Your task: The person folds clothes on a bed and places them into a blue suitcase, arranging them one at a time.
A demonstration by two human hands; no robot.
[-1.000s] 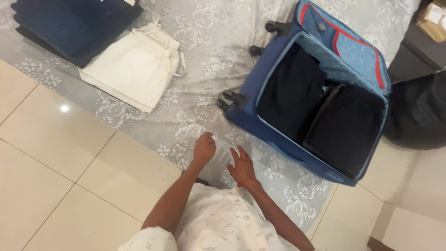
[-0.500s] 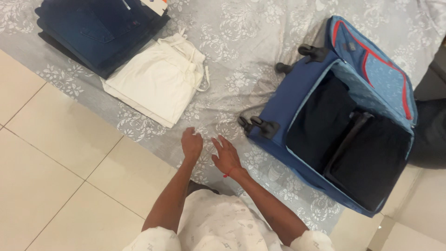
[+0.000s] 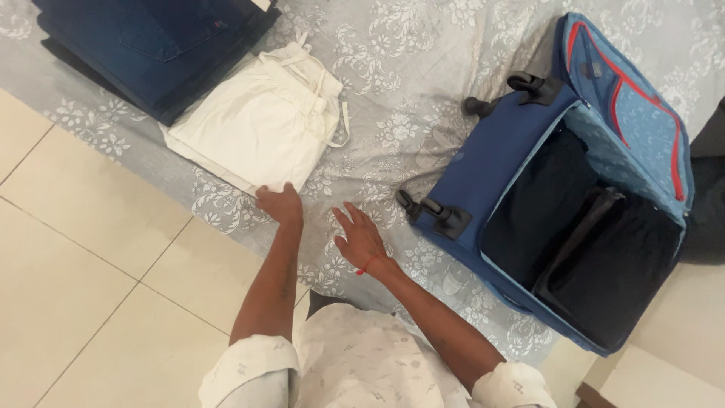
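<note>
Left hand [image 3: 279, 204] moved up-left since a second ago, now touching near corner of folded cream garment [image 3: 260, 125] at upper middle-left; fingers curled together, not yet clamped. Right hand [image 3: 361, 240] hovers beside, fingers spread apart. Blue suitcase [image 3: 476, 177] open at right.

The top edge cuts off the folded dark blue jeans [image 3: 151, 45]; the left hand [image 3: 281, 204] hides the cream trousers' [image 3: 260, 125] near corner.
</note>
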